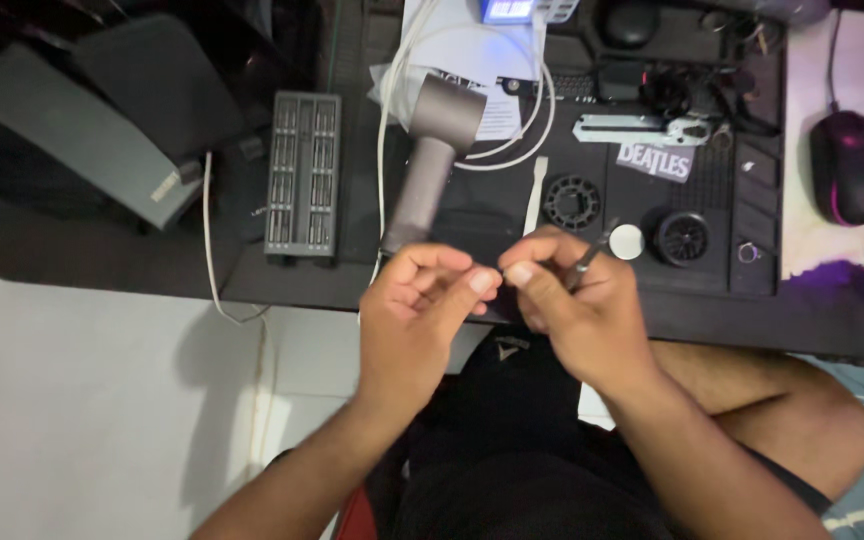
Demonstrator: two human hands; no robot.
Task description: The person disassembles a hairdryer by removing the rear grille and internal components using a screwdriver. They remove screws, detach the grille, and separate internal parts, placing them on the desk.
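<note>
Slim dark metal screwdriver [586,262] sits gripped in my right hand [574,305], whose fingertips meet my left hand [422,300], pinched closed on something too small to tell. Beyond, grey hair dryer [430,165] lies with round black parts [572,202] already removed; reassembly remains, I judge.

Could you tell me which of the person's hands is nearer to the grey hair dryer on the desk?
Left. The left hand sits just below the hair dryer handle's lower end; the right hand is farther to the right, holding a thin tool.
</note>
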